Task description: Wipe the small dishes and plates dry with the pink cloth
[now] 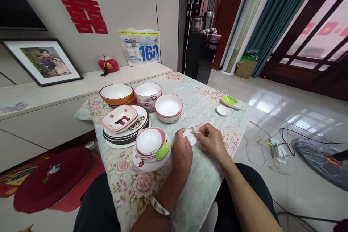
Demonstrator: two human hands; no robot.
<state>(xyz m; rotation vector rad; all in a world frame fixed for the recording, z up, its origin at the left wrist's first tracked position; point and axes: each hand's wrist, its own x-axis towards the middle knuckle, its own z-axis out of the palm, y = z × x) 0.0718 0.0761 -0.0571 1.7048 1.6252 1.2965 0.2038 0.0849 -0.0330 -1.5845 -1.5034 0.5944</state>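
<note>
A small white dish [189, 138] is held tilted between my hands over the table. My left hand [182, 152], a bracelet on its wrist, grips the dish by its left edge. Fingers of my right hand [213, 140] are pinched on a pale pinkish cloth [196, 129] that touches the inside of the dish. Beneath my right hand shows part of another pale, flat thing, mostly hidden. Left of my hands stands a stack of small white bowls [148, 141] on a pink dish, with a green leaf-shaped piece [163, 151] and a white plate [152, 166] under them.
Plates topped by a pink-rimmed dish [119, 117], orange bowls [116, 94] and red-rimmed bowls [168, 106] stand at the left and back of the floral tablecloth [195, 101]. A small white saucer [223, 110] and green leaf dish [230, 100] lie near the right edge.
</note>
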